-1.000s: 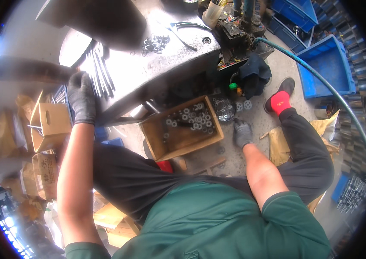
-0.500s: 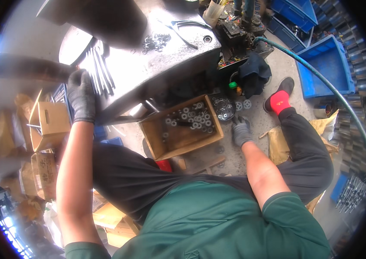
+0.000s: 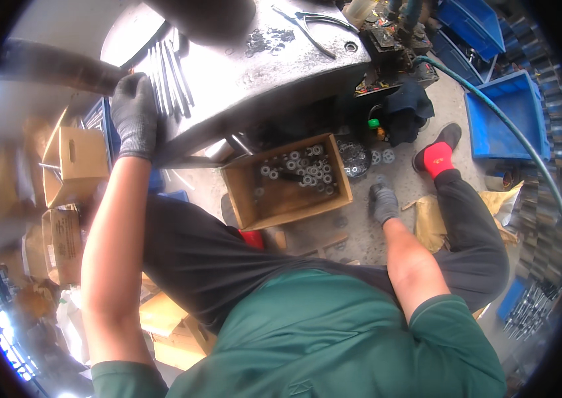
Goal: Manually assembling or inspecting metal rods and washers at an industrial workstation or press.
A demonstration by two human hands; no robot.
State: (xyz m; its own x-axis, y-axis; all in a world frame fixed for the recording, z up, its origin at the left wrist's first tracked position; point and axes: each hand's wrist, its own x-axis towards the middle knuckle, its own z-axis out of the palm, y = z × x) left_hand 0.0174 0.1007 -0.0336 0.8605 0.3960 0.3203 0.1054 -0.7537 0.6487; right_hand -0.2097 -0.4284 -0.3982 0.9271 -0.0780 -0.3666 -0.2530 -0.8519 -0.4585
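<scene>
Two gloved hands: we see the left hand (image 3: 134,114) up at the edge of the grey metal tabletop (image 3: 261,73), the right hand (image 3: 383,202) down at the floor (image 3: 360,229).
Left grip: clenched over the tabletop edge, just beside a bundle of thin metal rods (image 3: 169,66); we cannot tell whether it clasps a rod or only the edge.
Right grip: fingers lowered onto the floor; whether they pinch anything we cannot tell.
Near the right grip: loose metal rings (image 3: 379,156) lie just beyond the fingertips, and a cardboard box (image 3: 285,180) holding more rings stands to its left.
Rods, handling: we judge them stiff, smooth and apt to roll; best taken around the middle of the bundle.
Rings, handling: small, hard, likely slippery in knit gloves; we would pinch each across its rim.
Further off: pliers (image 3: 314,26) on the tabletop, a blue bin (image 3: 503,119) and a green hose (image 3: 526,152) beyond the right grip.
</scene>
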